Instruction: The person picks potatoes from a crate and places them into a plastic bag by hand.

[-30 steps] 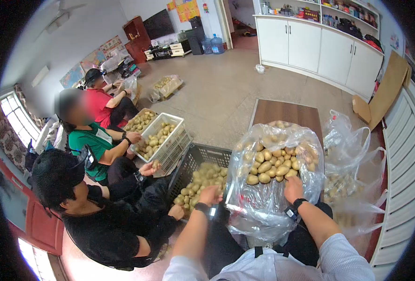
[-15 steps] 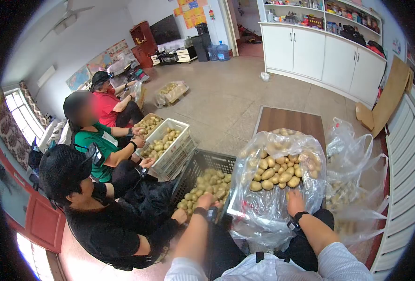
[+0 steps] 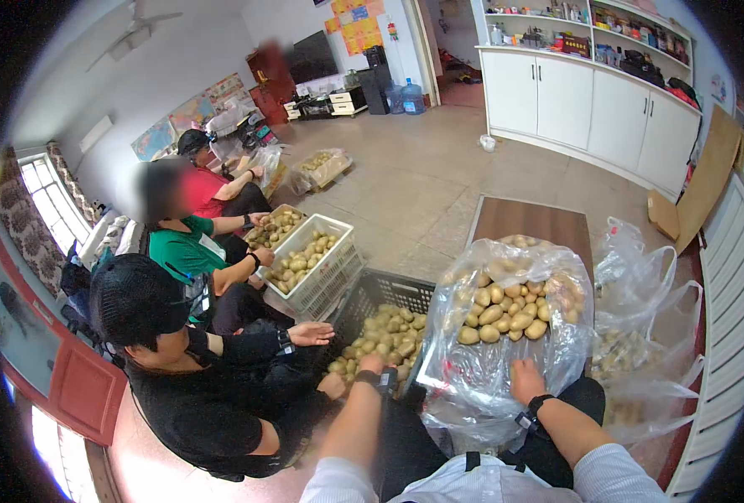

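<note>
My left hand [image 3: 372, 367] reaches into a dark grey crate [image 3: 382, 285] of potatoes [image 3: 379, 334], at its near end. The fingers curl down among the potatoes, and what they grip is hidden. My right hand [image 3: 526, 383] is closed over the near part of a clear plastic bag [image 3: 473, 387]. A yellowish edge, which looks like a potato, shows at its fingertips. The bag lies spread open in front of me, with a pile of potatoes [image 3: 506, 314] on its far part, beyond my right hand.
A co-worker in black [image 3: 192, 394] sits at my left, one hand [image 3: 312, 334] held flat above the grey crate. Farther off, two more people sit by a white crate [image 3: 338, 260] of potatoes. Clear plastic bags [image 3: 640, 335] lie at my right. A brown board [image 3: 527, 220] lies beyond my bag.
The co-worker in black has raised one open hand beside the grey crate. My right hand has drawn slightly nearer to me, away from the potato pile. The view has shifted a little left.
</note>
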Tool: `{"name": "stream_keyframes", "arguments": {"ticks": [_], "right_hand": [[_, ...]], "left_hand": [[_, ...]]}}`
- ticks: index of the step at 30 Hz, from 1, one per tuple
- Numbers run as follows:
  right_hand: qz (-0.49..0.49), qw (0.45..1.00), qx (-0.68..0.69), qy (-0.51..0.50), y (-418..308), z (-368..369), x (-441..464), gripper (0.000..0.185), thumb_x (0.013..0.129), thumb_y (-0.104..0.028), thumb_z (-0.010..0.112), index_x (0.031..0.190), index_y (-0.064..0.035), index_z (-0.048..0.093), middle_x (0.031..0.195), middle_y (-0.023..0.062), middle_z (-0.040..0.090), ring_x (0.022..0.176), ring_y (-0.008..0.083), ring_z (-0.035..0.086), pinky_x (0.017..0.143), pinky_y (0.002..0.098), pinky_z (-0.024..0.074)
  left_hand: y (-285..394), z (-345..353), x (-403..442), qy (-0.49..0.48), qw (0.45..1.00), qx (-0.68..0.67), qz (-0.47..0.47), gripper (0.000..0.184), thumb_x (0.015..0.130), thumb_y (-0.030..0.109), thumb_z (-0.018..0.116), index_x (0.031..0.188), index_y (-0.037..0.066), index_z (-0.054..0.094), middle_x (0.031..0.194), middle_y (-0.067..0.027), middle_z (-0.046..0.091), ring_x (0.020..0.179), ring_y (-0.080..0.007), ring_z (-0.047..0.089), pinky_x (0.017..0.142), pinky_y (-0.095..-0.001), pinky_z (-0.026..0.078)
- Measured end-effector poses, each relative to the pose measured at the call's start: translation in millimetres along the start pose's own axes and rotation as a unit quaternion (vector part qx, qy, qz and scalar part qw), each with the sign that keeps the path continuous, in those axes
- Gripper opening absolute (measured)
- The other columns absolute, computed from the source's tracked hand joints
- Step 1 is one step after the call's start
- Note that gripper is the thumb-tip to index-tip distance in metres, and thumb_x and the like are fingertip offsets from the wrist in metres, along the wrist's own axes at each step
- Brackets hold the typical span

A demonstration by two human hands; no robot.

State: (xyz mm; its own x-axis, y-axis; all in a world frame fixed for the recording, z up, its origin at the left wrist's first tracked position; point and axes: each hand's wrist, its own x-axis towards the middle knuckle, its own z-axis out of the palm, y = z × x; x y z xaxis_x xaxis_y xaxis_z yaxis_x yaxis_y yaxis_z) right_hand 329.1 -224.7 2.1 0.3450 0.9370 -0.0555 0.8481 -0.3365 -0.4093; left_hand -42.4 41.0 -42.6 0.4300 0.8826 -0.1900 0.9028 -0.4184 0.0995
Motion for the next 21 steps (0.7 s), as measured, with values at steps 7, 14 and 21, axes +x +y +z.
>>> {"name": "stream_keyframes", "arguments": {"ticks": [7, 14, 21], "right_hand": [[-0.029, 0.999, 0.011, -0.017, 3.2, 8.5, -8.4, 0.051, 0.072, -0.004, 0.064, 0.121, -0.0049, 0.049, 0.114, 0.0225, 0.048, 0.103, 0.0422, 0.055, 0.089, 0.0463, 0.0477], [-0.04, 0.997, 0.07, -0.013, -1.0, 7.7, -12.4, 0.049, 0.069, -0.004, 0.065, 0.117, -0.0036, 0.054, 0.116, 0.0222, 0.052, 0.106, 0.0417, 0.053, 0.092, 0.0459, 0.0457], [0.003, 0.981, 0.191, -0.025, 16.6, 20.3, 5.2, 0.049, 0.066, -0.005, 0.069, 0.113, -0.0038, 0.057, 0.107, 0.0187, 0.061, 0.106, 0.0364, 0.057, 0.094, 0.0399, 0.0447]], "left_hand": [[-6.8, 18.4, 10.0, -0.018, 1.0, 0.006, -0.01, 0.06, 0.081, 0.054, 0.064, 0.109, 0.001, 0.067, 0.109, -0.0207, 0.066, 0.103, -0.0348, 0.064, 0.088, -0.0427, 0.048], [-23.3, 67.4, 32.4, -0.007, 0.993, -0.113, -0.044, 0.041, 0.088, 0.038, 0.05, 0.104, 0.006, 0.07, 0.109, -0.0175, 0.067, 0.1, -0.0327, 0.064, 0.086, -0.0427, 0.049], [10.2, -6.7, -15.4, 0.003, 0.994, -0.023, -0.103, 0.028, 0.081, 0.035, 0.066, 0.088, 0.009, 0.073, 0.091, -0.011, 0.072, 0.085, -0.0277, 0.069, 0.07, -0.0412, 0.053]]}}
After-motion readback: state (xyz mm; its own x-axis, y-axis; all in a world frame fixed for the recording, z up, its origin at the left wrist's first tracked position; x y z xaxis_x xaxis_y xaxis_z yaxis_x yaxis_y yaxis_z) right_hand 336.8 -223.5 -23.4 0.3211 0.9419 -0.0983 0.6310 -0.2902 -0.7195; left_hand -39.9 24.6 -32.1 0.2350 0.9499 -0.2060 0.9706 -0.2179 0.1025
